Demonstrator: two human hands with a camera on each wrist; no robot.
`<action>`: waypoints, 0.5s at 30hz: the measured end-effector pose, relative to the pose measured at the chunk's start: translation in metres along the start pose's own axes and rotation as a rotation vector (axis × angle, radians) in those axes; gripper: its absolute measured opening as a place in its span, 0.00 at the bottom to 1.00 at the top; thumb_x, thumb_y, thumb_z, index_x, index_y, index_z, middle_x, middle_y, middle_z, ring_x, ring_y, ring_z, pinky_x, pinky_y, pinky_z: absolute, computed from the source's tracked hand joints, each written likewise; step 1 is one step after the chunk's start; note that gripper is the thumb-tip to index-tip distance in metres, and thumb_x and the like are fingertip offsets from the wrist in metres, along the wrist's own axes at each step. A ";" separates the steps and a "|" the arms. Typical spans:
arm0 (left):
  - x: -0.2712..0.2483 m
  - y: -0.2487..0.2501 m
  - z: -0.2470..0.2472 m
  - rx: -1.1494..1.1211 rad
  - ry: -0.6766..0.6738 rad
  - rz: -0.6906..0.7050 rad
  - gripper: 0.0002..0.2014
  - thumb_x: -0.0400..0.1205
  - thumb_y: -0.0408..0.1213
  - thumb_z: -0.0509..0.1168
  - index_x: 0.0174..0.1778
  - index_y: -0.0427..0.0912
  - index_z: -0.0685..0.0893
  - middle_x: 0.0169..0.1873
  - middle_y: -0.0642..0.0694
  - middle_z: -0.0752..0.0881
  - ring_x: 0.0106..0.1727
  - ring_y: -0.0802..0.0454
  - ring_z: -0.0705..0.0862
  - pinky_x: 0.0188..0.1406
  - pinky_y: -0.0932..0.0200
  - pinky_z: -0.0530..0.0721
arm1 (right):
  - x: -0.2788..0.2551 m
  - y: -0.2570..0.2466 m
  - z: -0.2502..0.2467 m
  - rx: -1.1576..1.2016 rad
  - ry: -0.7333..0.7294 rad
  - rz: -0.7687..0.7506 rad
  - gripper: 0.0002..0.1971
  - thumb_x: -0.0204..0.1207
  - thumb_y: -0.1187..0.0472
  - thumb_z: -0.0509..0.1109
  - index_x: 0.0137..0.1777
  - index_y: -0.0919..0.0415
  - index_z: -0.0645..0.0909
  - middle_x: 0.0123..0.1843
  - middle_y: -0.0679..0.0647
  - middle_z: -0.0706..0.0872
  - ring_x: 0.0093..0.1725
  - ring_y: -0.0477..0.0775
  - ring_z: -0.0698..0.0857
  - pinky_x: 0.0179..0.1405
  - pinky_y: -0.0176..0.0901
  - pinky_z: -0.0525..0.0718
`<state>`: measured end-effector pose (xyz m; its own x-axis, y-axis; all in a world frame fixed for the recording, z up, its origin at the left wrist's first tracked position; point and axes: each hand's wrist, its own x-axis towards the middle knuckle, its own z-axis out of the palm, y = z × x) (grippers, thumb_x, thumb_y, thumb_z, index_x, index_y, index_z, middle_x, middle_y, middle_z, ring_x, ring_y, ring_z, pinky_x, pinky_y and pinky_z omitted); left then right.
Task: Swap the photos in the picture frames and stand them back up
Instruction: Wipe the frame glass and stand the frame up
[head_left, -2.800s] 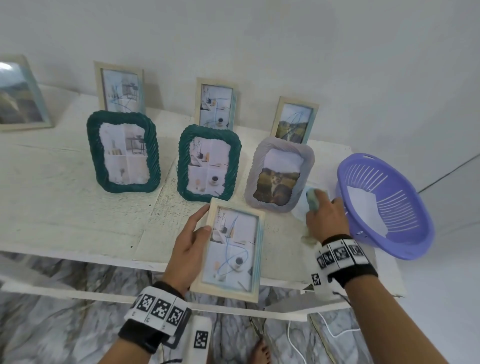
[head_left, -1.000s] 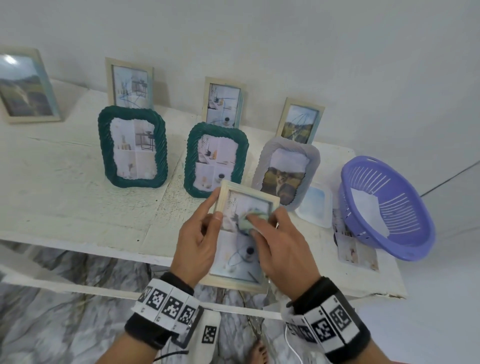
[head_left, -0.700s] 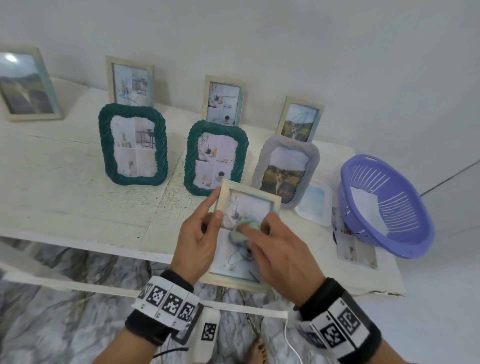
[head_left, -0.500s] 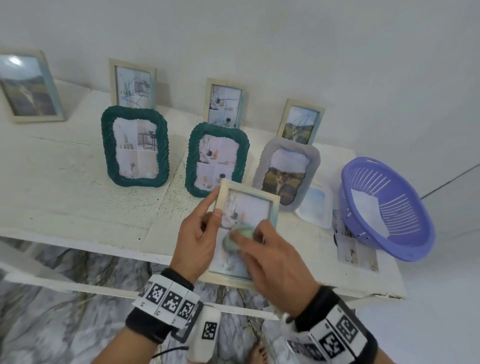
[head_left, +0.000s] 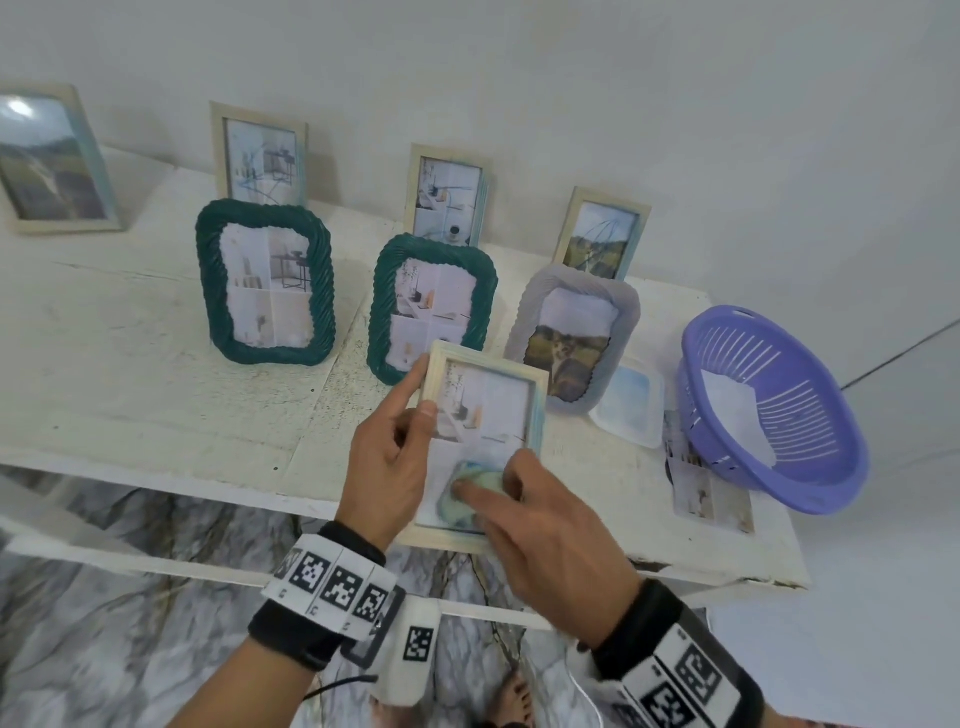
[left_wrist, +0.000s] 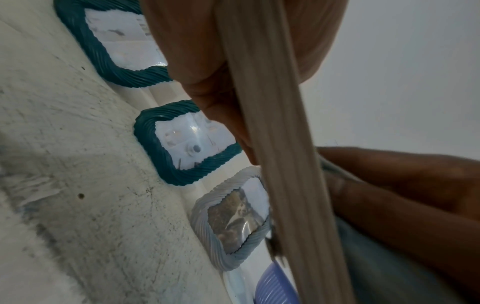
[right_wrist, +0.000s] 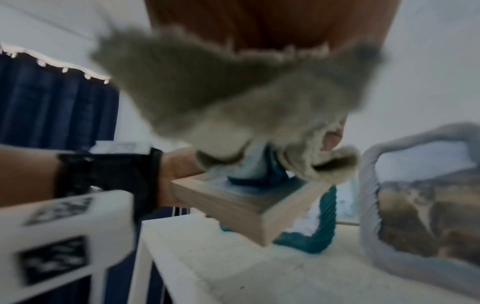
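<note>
My left hand (head_left: 415, 400) grips the left edge of a pale wooden picture frame (head_left: 485, 395), tilted up over the front of the white table (head_left: 130, 374). The thumb lies on the front, the fingers behind. My right hand (head_left: 498, 488) holds a small bunched green-blue cloth (head_left: 467, 491) against the lower part of the frame's glass. In the left wrist view the wooden frame (left_wrist: 280, 144) shows edge-on, with my right hand (left_wrist: 402, 185) beside it. In the right wrist view the cloth (right_wrist: 233, 102) hangs blurred over the wooden frame (right_wrist: 246, 205).
Two teal frames (head_left: 265, 283) (head_left: 431, 306) and a grey frame (head_left: 571, 338) stand mid-table. Several wooden frames line the wall behind. At right are a purple basket (head_left: 774, 410), a clear plastic sheet (head_left: 631, 410) and a loose photo (head_left: 706, 493).
My right hand took the cloth from beside the basket, brought it onto the glass and slid it from the top down to the lower part. The left hand kept its hold.
</note>
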<state>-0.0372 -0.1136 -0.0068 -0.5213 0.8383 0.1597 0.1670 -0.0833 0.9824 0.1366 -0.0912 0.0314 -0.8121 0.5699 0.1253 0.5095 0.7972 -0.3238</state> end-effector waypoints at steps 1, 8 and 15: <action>-0.001 0.001 0.002 -0.002 0.005 -0.001 0.21 0.89 0.36 0.59 0.79 0.53 0.72 0.20 0.49 0.70 0.23 0.61 0.63 0.24 0.69 0.64 | 0.005 0.005 -0.002 -0.034 0.035 0.044 0.16 0.82 0.56 0.58 0.65 0.54 0.79 0.47 0.51 0.67 0.36 0.48 0.68 0.28 0.42 0.80; 0.006 0.007 0.002 0.005 0.023 -0.001 0.21 0.88 0.35 0.58 0.78 0.51 0.73 0.20 0.57 0.66 0.23 0.60 0.62 0.24 0.69 0.62 | 0.012 -0.004 -0.004 0.020 0.049 0.026 0.16 0.82 0.58 0.59 0.67 0.55 0.78 0.46 0.53 0.68 0.35 0.49 0.66 0.31 0.40 0.72; 0.005 0.007 0.004 -0.019 0.078 -0.023 0.21 0.88 0.35 0.58 0.79 0.51 0.72 0.16 0.59 0.66 0.21 0.61 0.61 0.22 0.72 0.61 | 0.018 0.005 -0.011 -0.061 0.135 0.175 0.12 0.81 0.58 0.62 0.60 0.57 0.82 0.45 0.50 0.66 0.33 0.50 0.66 0.28 0.39 0.70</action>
<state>-0.0357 -0.1078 0.0005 -0.5883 0.7958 0.1438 0.1391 -0.0756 0.9874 0.1272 -0.0750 0.0426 -0.6663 0.7189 0.1980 0.6589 0.6919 -0.2952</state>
